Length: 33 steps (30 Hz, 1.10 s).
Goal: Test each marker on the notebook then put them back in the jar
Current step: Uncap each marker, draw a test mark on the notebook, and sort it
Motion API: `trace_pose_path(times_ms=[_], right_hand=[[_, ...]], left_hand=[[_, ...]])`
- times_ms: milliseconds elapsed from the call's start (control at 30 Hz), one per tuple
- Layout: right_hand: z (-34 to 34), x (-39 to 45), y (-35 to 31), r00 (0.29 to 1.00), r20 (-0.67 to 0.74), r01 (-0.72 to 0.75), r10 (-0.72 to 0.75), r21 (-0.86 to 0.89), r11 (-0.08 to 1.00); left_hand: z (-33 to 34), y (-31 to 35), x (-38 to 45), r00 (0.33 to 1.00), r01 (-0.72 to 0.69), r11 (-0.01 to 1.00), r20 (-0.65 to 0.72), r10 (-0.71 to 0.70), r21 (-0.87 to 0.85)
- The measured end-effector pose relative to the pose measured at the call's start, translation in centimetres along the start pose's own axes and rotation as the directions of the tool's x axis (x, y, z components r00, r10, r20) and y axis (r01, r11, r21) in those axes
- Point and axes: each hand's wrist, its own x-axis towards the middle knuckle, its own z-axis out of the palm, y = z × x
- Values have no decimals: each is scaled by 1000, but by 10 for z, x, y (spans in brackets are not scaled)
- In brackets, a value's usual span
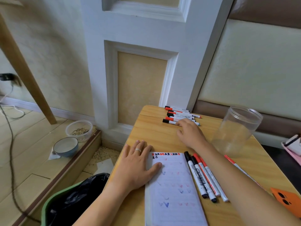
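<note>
A wooden worktop [156, 134] stands against a white panelled pillar [140, 62] with beige insets. Cream wallpaper [53, 51] covers the wall to the left, a padded panel [254, 66] the right. On the pale plank floor [21, 149] lie a cable [11, 160], two bowls and scattered grain. A slanted wooden leg [24, 70] stands far left.

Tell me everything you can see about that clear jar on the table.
The jar is see-through, plastic by the look of it, wide-mouthed with a threaded rim and no lid on. It stands upright on the far right part of the wooden table, and appears empty: no markers are inside. Nothing touches it; the right hand reaches past its left side toward the far markers.
</note>
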Motion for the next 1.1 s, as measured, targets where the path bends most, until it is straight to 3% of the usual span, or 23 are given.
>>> trace_pose_path(times_ms=[133,333,433,600,833,933,1100], right_hand=[[19,28,17,995,56,-81,86,-74,994],[28,34,20,992,-87,-100,87,-164,981],[23,28,16,997,-70,-51,39,-173,984],[-9,-6,-21,980,-176,86,-88,-23,996],[-14,-110,-70,978,-85,195,-189,61,979],[7,-136,-74,973,-100,207,-207,-15,978],[27,-150,-76,924,-287,230,-253,-114,967]], left_hand=[[0,-2,1,1000,-4,1000,3,4,-14],[3,-2,1,999,-13,1000,-38,12,-27],[2,-2,2,999,-16,1000,-47,15,-24],[4,-3,0,998,-17,999,-66,14,-45],[1,0,-6,982,-2,987,-187,-29,-160],[-1,-1,-9,969,-64,967,-248,0,-248],[-4,1,-14,923,-283,904,-349,165,-322]])
